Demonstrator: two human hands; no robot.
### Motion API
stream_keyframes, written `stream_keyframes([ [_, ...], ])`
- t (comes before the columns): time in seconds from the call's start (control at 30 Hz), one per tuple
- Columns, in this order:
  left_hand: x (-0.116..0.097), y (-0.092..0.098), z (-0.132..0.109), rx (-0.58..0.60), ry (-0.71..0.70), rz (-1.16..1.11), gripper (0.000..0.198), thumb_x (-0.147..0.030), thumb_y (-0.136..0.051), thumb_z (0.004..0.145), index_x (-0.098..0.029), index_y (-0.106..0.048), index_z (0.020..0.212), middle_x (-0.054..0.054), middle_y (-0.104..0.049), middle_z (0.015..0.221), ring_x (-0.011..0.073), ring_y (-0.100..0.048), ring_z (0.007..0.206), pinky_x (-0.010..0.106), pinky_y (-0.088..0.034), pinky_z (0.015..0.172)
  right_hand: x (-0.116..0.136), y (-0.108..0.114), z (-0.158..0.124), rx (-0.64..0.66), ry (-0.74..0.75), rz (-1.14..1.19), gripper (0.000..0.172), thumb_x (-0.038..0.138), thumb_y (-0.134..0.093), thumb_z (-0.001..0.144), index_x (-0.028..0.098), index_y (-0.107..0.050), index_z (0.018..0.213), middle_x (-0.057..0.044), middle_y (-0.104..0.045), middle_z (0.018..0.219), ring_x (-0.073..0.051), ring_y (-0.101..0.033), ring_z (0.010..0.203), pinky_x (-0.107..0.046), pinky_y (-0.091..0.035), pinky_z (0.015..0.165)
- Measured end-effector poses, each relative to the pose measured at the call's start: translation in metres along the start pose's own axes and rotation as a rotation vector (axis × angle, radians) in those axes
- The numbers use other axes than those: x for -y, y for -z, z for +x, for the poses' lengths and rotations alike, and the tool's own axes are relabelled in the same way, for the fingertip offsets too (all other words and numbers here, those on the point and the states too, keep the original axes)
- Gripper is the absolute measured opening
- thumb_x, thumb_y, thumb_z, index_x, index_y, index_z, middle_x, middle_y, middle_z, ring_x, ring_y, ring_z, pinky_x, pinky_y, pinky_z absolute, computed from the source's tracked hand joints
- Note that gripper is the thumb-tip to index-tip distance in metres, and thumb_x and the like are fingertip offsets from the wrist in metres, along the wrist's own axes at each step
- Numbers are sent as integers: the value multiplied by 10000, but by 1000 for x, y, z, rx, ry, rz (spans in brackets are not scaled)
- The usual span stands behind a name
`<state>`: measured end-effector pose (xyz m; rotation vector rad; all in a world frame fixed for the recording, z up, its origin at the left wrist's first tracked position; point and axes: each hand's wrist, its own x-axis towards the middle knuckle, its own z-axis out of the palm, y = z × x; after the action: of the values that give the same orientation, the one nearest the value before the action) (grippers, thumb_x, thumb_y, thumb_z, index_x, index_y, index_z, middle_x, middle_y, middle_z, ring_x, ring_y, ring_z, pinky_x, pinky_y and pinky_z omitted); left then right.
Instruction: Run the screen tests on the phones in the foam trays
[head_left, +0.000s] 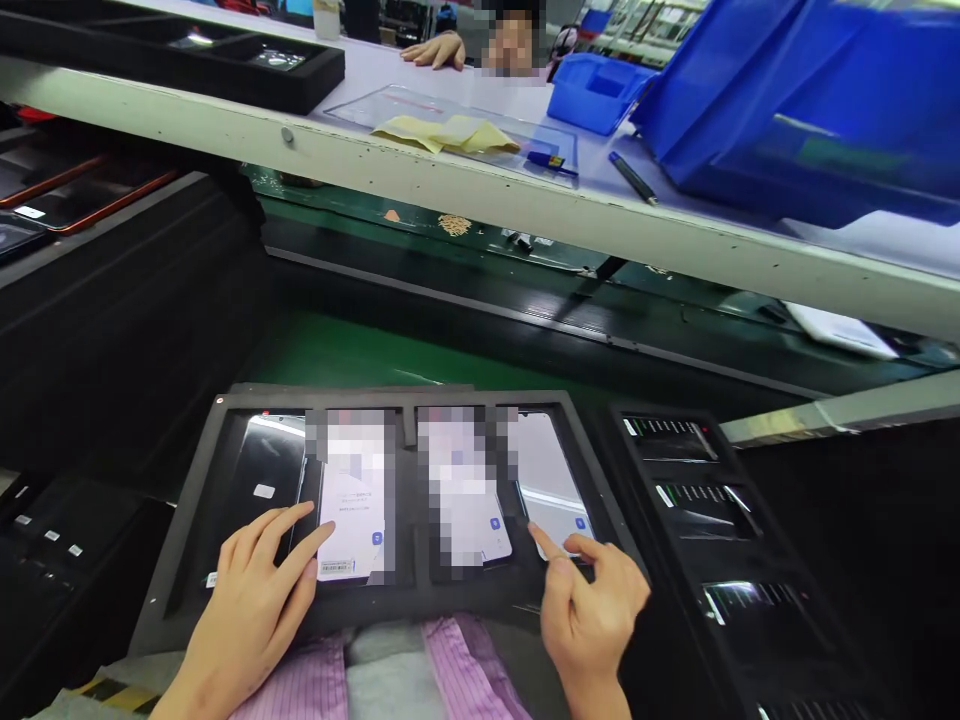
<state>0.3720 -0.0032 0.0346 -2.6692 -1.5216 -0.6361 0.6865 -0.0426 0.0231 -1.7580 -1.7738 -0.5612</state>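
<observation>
Head-worn, looking fwd & down from 6 o'clk; near tray (465, 600), w/ L hand (255, 580) at 7 & R hand (592, 605) at 5, then reaching farther off to bench (450, 178) at 12.

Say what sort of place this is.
Probably a phone assembly or testing workshop: phones lie in a black tray, and beyond, a blue bin stands on a bench where another person's hand rests.

A long white table (382, 70) with a scuffed, cream-colored edge slants across the top of the frame. Beneath it, light glints along a dark rail (450, 296), above a green surface (337, 345) near center. Pale shelves (649, 25) blur at upper right; a pale beam (847, 408) crosses the right side.
</observation>
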Motion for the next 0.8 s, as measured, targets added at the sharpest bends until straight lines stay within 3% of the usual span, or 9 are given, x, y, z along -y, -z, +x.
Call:
stream_keyframes([
  [0.1, 2, -2, -1, -9, -7, -1, 344, -196, -420, 856, -271, -577, 1153, 69, -571, 1163, 249, -496, 1045, 386, -386, 816, -14, 8, 1, -70, -138, -128, 358, 179, -358, 894, 173, -701, 791, -73, -508, 793, -183, -423, 732, -366, -301, 712],
  [0.23, 3, -4, -1, -33, -5, -11, 356, -216, -420, 854, -294, -573, 1165, 54, -585, 1144, 246, -511, 1025, 378, -384, 799, -28, 12, 1, 53, -221, -204, 424, 259, -321, 919, 171, -707, 767, -107, -524, 841, -217, -424, 756, -361, -284, 671],
  [0.33, 4, -5, -2, -36, 0, -7, 396, -224, -419, 852, -321, -537, 1217, 42, -590, 1142, 239, -514, 1021, 371, -384, 799, -32, 11, 1, 33, -233, -187, 426, 267, -314, 924, 171, -709, 795, -106, -527, 847, -210, -429, 743, -363, -294, 672],
  [0.43, 4, -5, -3, -35, -7, 6, 395, -217, -422, 853, -311, -537, 1220, 47, -583, 1153, 237, -507, 1026, 369, -389, 798, -27, 8, 1, -24, -147, -122, 380, 239, -331, 915, 178, -701, 856, -86, -518, 835, -185, -433, 721, -357, -310, 681],
  [0.53, 3, -3, -1, -35, -28, 7, 362, -187, -428, 849, -289, -579, 1162, 57, -573, 1168, 241, -493, 1039, 374, -395, 800, -4, 1, 6, 35, -17, 40, 326, 190, -355, 894, 192, -679, 930, -71, -497, 860, -179, -452, 768, -355, -337, 712],
  [0.67, -2, 3, 2, -25, -45, -8, 358, -134, -431, 836, -286, -611, 1106, 53, -580, 1163, 236, -477, 1051, 377, -396, 814, 49, -7, 19, 134, 161, 335, 310, 133, -345, 883, 185, -635, 981, -42, -479, 840, -157, -472, 806, -388, -343, 849],
  [0.8, -9, 9, 4, -17, -4, -41, 332, -122, -423, 842, -259, -637, 1055, 59, -592, 1149, 237, -469, 1051, 385, -385, 825, 83, -11, 33, 208, 257, 492, 319, 128, -322, 890, 169, -631, 957, -31, -490, 811, -142, -479, 785, -387, -325, 895],
])
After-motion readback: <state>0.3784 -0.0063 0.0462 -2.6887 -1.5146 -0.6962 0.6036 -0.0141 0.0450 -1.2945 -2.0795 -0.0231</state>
